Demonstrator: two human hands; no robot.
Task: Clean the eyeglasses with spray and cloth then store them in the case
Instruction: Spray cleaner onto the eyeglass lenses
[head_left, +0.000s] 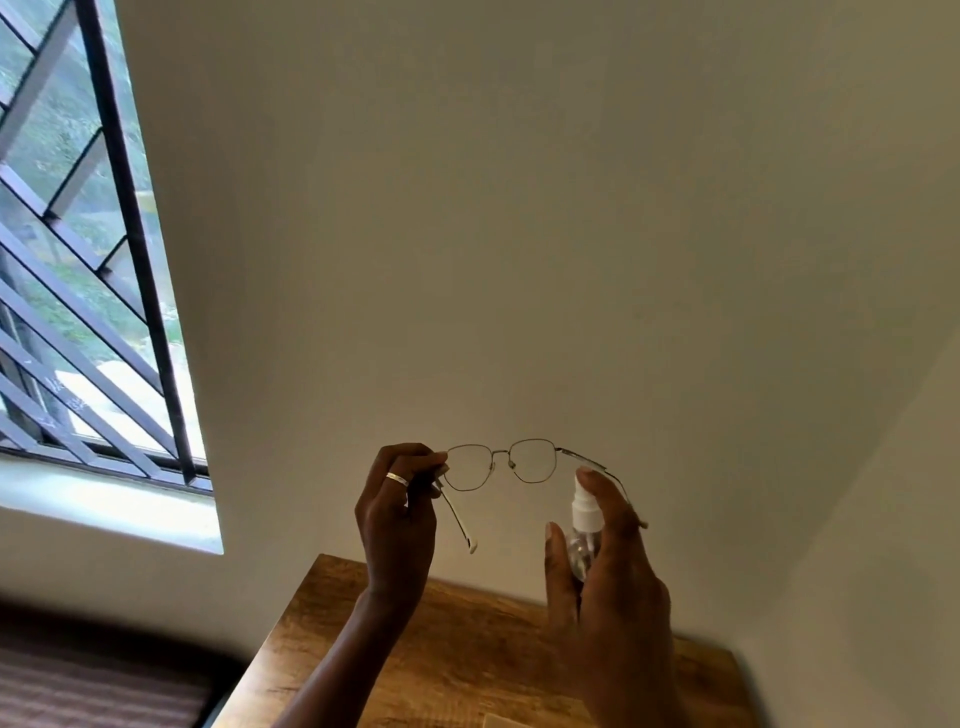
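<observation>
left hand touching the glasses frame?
Touching. Head view: left hand fingers pinch the eyeglasses at the hinge corner beside the lens.

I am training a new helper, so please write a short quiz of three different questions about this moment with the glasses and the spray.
1. True or false: the glasses lie on the table.
2. Which hand holds the spray bottle? A) left hand B) right hand
3. Fill in: the right index finger rests on the bottle's ____.

Key: 1. False, the left hand holds them in the air by one hinge corner. 2. B. 3. Top (the white pump head).
</observation>
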